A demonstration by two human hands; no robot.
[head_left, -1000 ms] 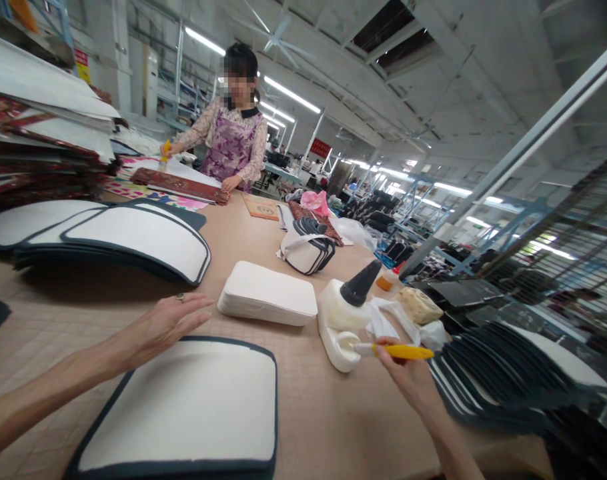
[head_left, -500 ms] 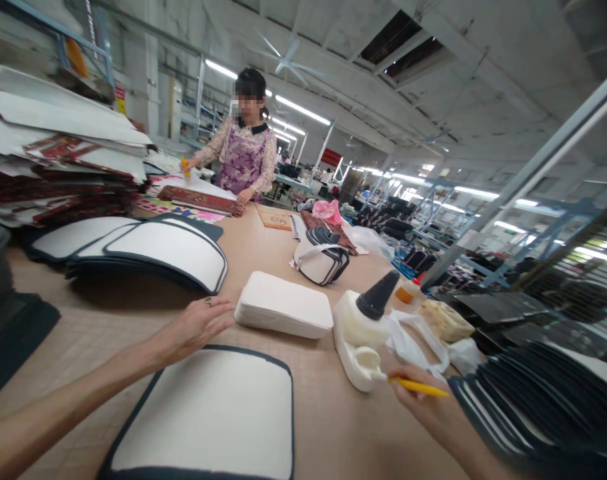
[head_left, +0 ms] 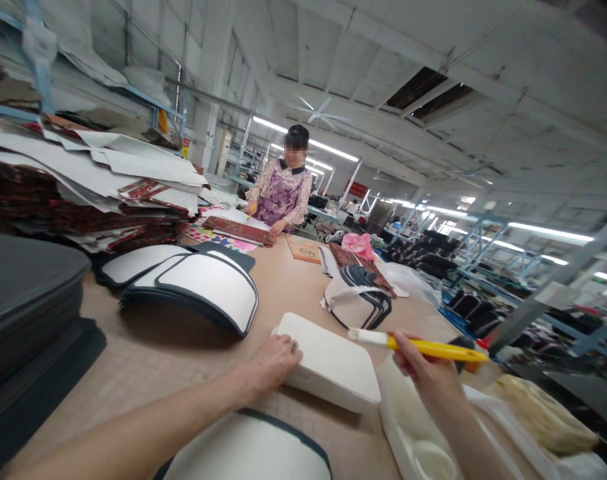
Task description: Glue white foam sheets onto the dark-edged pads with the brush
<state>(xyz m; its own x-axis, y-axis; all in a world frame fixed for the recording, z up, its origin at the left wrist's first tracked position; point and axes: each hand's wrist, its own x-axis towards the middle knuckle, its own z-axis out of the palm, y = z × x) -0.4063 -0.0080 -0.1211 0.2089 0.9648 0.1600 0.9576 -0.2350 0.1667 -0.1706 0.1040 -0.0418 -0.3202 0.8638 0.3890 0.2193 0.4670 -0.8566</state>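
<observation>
My right hand [head_left: 423, 367] grips a paintbrush [head_left: 433, 348] by its yellow handle, its pale bristles pointing left above the table. At the near left corner of a stack of white panels [head_left: 328, 357], my left hand [head_left: 278, 360] has its fingers curled against the edge; the fingertips are partly hidden. Below my left forearm lies a white panel with a dark border [head_left: 253, 450], cut off by the bottom of the view. A cream plastic glue container [head_left: 408, 417] stands under my right hand, which partly covers it.
Curved dark-edged white panels [head_left: 208, 287] are piled at left, beside a tall dark stack [head_left: 28, 313]. Smaller strapped panels [head_left: 358, 300] sit beyond the white stack. A co-worker [head_left: 286, 190] works across the table [head_left: 278, 283]. A yellowish block [head_left: 543, 413] lies at right.
My left hand has moved from beside the white stack onto its corner, fingers now curled. The brush has risen from the glue container and swung left. The view has turned left.
</observation>
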